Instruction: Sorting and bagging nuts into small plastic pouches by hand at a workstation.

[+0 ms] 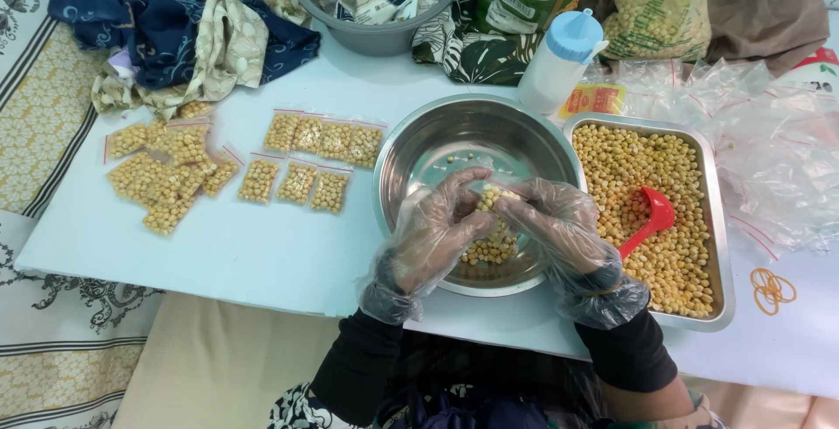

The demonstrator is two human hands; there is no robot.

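Observation:
Both my hands wear clear plastic gloves and meet over a round steel bowl [411, 154]. My left hand [437, 228] and my right hand [552, 224] pinch a small clear bag of yellow beans [491, 197] between them. A small heap of loose beans [489, 248] lies in the bowl under the hands. Right of the bowl stands a rectangular steel tray [718, 219] full of yellow beans, with a red scoop [651, 219] lying in it.
Several filled small bags [301, 162] lie in rows on the white table at the left. Empty clear bags [769, 141] pile at the right. A white bottle with a blue cap [559, 62], a grey bowl [350, 23], patterned cloths, bean sacks and orange rubber bands [772, 290] surround the work area.

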